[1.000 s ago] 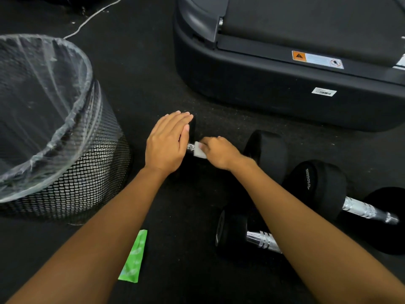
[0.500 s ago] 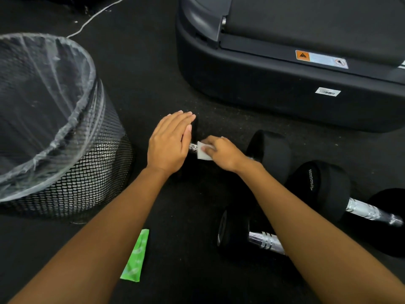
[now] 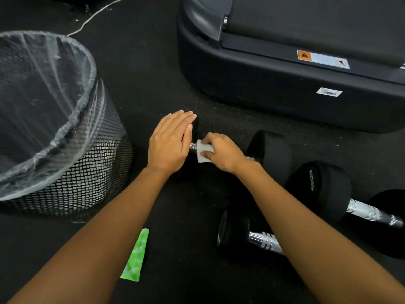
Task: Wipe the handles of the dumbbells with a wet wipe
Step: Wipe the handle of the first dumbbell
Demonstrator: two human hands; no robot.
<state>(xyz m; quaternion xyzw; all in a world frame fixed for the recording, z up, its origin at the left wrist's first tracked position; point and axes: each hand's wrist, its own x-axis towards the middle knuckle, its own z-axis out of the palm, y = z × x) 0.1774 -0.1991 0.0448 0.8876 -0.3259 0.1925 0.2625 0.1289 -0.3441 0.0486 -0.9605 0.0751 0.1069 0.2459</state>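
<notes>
Head view: your left hand (image 3: 169, 141) lies flat, fingers straight and together, palm down on one black rubber head of the far dumbbell (image 3: 271, 154). That head is almost hidden under your palm; only a dark sliver shows past your fingertips. Your right hand (image 3: 221, 152) is curled round a folded white wet wipe (image 3: 203, 153), thumb on its near face and fingers over the top. The wipe is wrapped against the dumbbell's knurled chrome handle (image 3: 192, 147). A short bare stretch of that handle shows between your two hands, and the rest runs under your right hand to the other head at your right wrist.

Two more black-headed dumbbells lie on the black rubber floor (image 3: 186, 270), to the right of the one you hold. The middle dumbbell (image 3: 324, 189) sits just beside the far one's right head. Its chrome handle is in full sight, running off toward the right edge of the view, and pale lettering marks its head. The near dumbbell (image 3: 232, 232) lies closest to you; your right forearm crosses over its handle and hides its far end.

A torn green wipe sachet (image 3: 135, 257) lies flat on the floor between your forearms, near your left one. To your left stands a round black wire-mesh bin (image 3: 83, 178) lined with a clear plastic bag (image 3: 43, 95). The dark grey base of a treadmill (image 3: 263, 84) fills the floor beyond the dumbbells, with an orange warning label and a white barcode sticker on it. A thin white cable (image 3: 94, 16) trails across the floor behind the bin.
</notes>
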